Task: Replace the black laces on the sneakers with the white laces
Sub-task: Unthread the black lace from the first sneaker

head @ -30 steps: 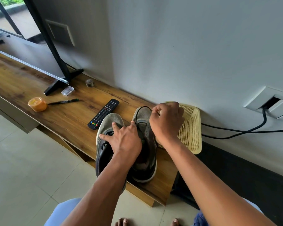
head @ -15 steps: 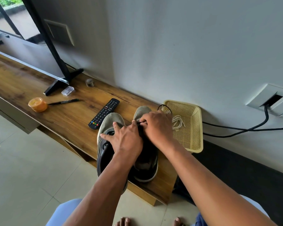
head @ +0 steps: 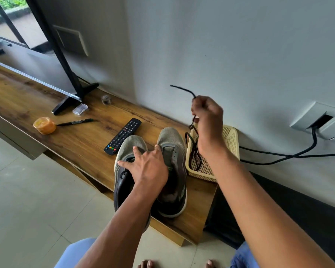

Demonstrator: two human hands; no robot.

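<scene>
While the right arm [head: 207, 136] hides the basket's [head: 231, 136] contents, black lace [head: 194, 151] dangles

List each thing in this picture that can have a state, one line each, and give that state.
Right sneaker: upright on the shelf, black lace out.
Left sneaker: upright, still laced in black.
Black lace: pulled free, dangling into the basket.
Basket: upright beside the right sneaker.
Right hand: raised, gripping the black lace.
Left hand: fingers spread, resting on both sneakers.
</scene>
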